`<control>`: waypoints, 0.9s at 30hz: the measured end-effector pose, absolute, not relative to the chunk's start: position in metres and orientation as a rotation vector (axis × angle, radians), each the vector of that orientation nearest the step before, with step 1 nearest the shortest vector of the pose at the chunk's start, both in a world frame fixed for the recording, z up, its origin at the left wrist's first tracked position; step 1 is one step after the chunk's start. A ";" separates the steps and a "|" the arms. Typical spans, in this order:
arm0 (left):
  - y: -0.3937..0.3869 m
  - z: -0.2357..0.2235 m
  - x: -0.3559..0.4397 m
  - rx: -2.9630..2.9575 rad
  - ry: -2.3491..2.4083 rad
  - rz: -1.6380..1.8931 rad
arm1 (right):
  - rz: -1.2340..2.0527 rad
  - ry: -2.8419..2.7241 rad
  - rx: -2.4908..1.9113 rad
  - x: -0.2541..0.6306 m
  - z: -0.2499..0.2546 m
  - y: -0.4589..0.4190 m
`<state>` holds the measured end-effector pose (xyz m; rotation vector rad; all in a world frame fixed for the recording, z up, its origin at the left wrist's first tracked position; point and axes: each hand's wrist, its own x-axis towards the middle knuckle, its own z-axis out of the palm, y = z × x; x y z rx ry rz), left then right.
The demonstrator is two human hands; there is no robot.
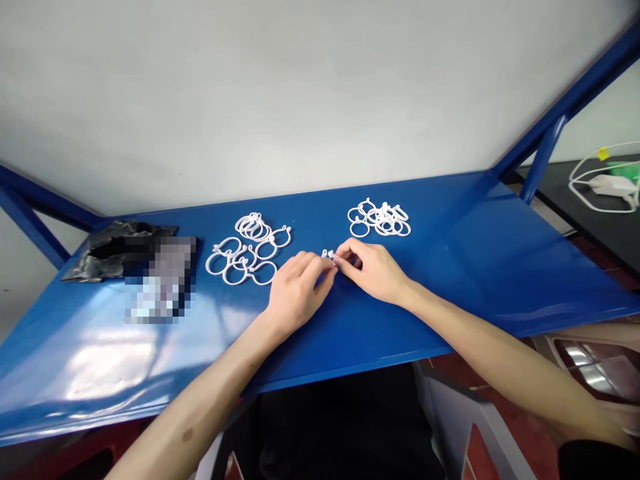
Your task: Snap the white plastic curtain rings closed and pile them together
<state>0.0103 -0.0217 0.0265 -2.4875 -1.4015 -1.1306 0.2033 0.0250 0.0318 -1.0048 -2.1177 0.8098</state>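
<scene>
My left hand (301, 285) and my right hand (371, 268) meet fingertip to fingertip low over the blue table. Both pinch at small white plastic pieces (328, 254), which look like the eyelets of rings; my fingers cover most of them. Left of my hands lies a loose spread of white curtain rings (237, 271), each with a small eyelet. Behind those, more white rings (253, 227) are bunched together. A second pile of white rings (385, 219) sits just beyond my right hand.
The blue metal table (440, 320) backs onto a pale wall, with blue braces at both ends. A black plastic bag (115, 247) and a blurred-out flat object (167, 280) lie at the left. On a dark surface at far right are a white cable (575, 183) and a white plug (613, 185).
</scene>
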 end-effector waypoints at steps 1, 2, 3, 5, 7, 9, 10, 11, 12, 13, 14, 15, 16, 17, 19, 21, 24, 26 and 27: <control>-0.021 0.027 0.010 -2.401 -1.522 -1.171 | 0.796 -2.123 -1.005 0.204 0.032 0.025; -0.021 0.027 0.010 -2.332 -1.638 -1.196 | 0.788 -2.125 -0.999 0.204 0.033 0.025; -0.020 0.028 0.009 -2.296 -1.734 -1.204 | 0.783 -2.128 -0.989 0.205 0.033 0.026; -0.018 0.027 0.007 -2.336 -1.830 -1.199 | 0.760 -2.133 -0.961 0.205 0.034 0.026; -0.015 0.026 0.006 -2.442 -1.823 -1.213 | 0.713 -2.139 -0.941 0.206 0.035 0.027; -0.013 0.024 0.006 -2.512 -1.796 -1.261 | 0.669 -2.142 -0.923 0.207 0.036 0.027; -0.013 0.024 0.006 -2.526 -1.791 -1.288 | 0.651 -2.142 -0.909 0.208 0.035 0.028; -0.012 0.023 0.006 -2.534 -1.788 -1.312 | 0.640 -2.144 -0.890 0.208 0.035 0.028; -0.012 0.023 0.007 -2.539 -1.785 -1.331 | 0.635 -2.145 -0.870 0.208 0.034 0.028; -0.012 0.022 0.007 -2.542 -1.781 -1.340 | 0.639 -2.146 -0.849 0.208 0.033 0.028; -0.012 0.021 0.007 -2.545 -1.773 -1.341 | 0.651 -2.147 -0.832 0.207 0.032 0.028; -0.012 0.020 0.006 -2.545 -1.758 -1.343 | 0.668 -2.145 -0.818 0.207 0.031 0.028; -0.013 0.020 0.006 -2.546 -1.736 -1.344 | 0.689 -2.144 -0.809 0.207 0.030 0.027; -0.013 0.019 0.005 -2.548 -1.704 -1.348 | 0.712 -2.141 -0.803 0.206 0.029 0.026; -0.014 0.017 0.003 -2.552 -1.632 -1.357 | 0.748 -2.130 -0.798 0.205 0.029 0.025; -0.015 0.016 0.003 -2.542 -1.593 -1.361 | 0.773 -2.114 -0.804 0.205 0.030 0.024; -0.017 0.016 0.003 -2.519 -1.600 -1.358 | 0.788 -2.110 -0.817 0.206 0.032 0.023; -0.018 0.016 0.005 -2.504 -1.610 -1.360 | 0.783 -2.123 -0.823 0.206 0.033 0.022; -0.018 0.016 0.006 -2.493 -1.617 -1.360 | 0.776 -2.130 -0.824 0.206 0.033 0.022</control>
